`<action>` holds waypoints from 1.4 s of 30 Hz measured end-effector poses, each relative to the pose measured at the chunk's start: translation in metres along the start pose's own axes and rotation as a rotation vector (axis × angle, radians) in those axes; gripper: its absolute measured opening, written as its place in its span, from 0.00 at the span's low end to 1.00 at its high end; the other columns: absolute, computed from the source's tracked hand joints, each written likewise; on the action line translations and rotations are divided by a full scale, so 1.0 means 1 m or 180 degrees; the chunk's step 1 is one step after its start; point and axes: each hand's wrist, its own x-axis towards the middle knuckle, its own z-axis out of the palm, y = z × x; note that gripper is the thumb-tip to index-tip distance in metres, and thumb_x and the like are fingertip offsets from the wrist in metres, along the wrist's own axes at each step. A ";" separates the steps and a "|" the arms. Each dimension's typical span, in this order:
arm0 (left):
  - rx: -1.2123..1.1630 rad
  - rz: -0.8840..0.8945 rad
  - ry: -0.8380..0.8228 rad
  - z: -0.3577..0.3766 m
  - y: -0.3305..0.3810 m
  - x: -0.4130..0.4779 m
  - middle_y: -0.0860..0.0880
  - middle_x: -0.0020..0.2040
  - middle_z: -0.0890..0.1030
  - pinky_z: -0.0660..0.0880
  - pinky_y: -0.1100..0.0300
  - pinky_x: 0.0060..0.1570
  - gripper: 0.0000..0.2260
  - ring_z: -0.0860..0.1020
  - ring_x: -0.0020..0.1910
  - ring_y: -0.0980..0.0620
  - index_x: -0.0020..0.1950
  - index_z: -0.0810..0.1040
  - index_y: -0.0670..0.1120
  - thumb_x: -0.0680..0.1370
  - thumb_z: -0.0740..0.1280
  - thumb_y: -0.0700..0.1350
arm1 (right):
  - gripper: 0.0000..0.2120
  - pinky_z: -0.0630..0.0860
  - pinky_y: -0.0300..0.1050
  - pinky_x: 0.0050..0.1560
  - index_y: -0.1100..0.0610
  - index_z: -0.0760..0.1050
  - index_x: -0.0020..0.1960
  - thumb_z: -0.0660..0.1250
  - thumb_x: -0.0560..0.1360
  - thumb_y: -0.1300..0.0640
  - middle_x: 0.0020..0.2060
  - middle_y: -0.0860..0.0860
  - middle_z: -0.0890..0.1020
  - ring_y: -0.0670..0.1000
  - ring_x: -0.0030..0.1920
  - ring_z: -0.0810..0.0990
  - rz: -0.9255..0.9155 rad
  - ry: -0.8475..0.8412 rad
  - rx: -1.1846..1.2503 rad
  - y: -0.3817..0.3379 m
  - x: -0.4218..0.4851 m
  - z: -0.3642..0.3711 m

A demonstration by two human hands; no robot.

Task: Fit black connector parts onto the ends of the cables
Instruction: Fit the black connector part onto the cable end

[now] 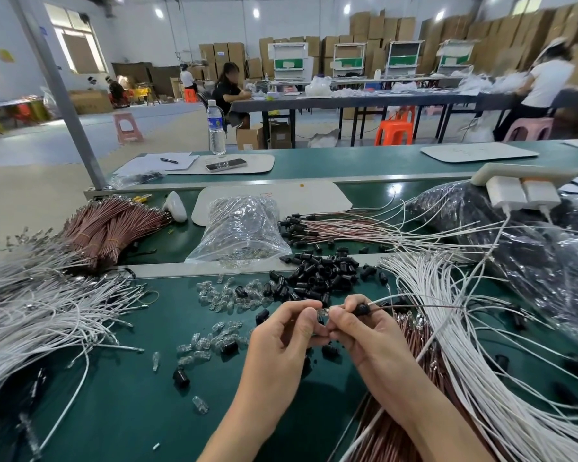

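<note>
Evidently the fitting step is under way. Just in front of the pile of black connector parts (317, 276), on the side nearest the person, both hands are raised a little off the green desk (141, 388) and brought close together, fingertips almost meeting. The right hand (361, 335) pinches one black connector part (363, 309) between thumb and forefinger. A thin cable (414, 303) leaves the back of the part and runs off to the right of the pile, so this part looks already threaded onto its wire. The left hand (281, 338) pinches a small clear bulb (321, 314) right at the open mouth of the black part. Whether the bulb is touching the part or just short of it I cannot tell.

More loose clear bulbs (214, 295) lie to the left of the pile, and a spread of white cables (447, 328) fans out to its right. A clear bag (244, 228) sits behind it.

My judgement is that this piece is close to seated but not finished. The next move calls for lining up the clear piece squarely with the opening, then pressing the two hands together along the cable's line. The right hand's pinch must stay firm so the wire does not slide back out.
</note>
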 end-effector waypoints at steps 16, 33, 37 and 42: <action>0.0235 0.0029 0.0051 -0.004 0.000 0.000 0.49 0.44 0.87 0.81 0.62 0.47 0.08 0.85 0.45 0.52 0.55 0.84 0.51 0.79 0.66 0.48 | 0.07 0.81 0.37 0.43 0.59 0.75 0.44 0.73 0.69 0.64 0.38 0.58 0.84 0.52 0.41 0.86 0.0106 -0.0063 0.0092 0.001 -0.002 0.000; 0.0287 0.0112 0.0030 -0.003 -0.006 0.002 0.49 0.43 0.86 0.81 0.61 0.46 0.08 0.85 0.44 0.50 0.54 0.84 0.53 0.78 0.68 0.49 | 0.06 0.81 0.39 0.44 0.54 0.80 0.39 0.72 0.70 0.64 0.39 0.59 0.83 0.52 0.40 0.84 0.0147 -0.0138 0.0051 0.003 0.001 0.000; 0.0528 0.0234 -0.0067 -0.004 -0.006 0.002 0.55 0.46 0.86 0.80 0.65 0.46 0.11 0.85 0.46 0.55 0.60 0.81 0.55 0.78 0.68 0.50 | 0.06 0.82 0.39 0.43 0.55 0.80 0.40 0.73 0.70 0.64 0.39 0.59 0.83 0.52 0.41 0.84 0.0253 -0.0086 0.0241 -0.001 0.000 -0.003; 0.0690 0.0390 0.0013 -0.006 -0.009 0.000 0.57 0.49 0.86 0.80 0.64 0.51 0.11 0.85 0.50 0.56 0.58 0.82 0.57 0.77 0.68 0.49 | 0.07 0.82 0.39 0.42 0.56 0.79 0.42 0.75 0.68 0.63 0.37 0.57 0.82 0.51 0.39 0.84 0.0380 -0.0040 0.0230 0.000 0.001 -0.006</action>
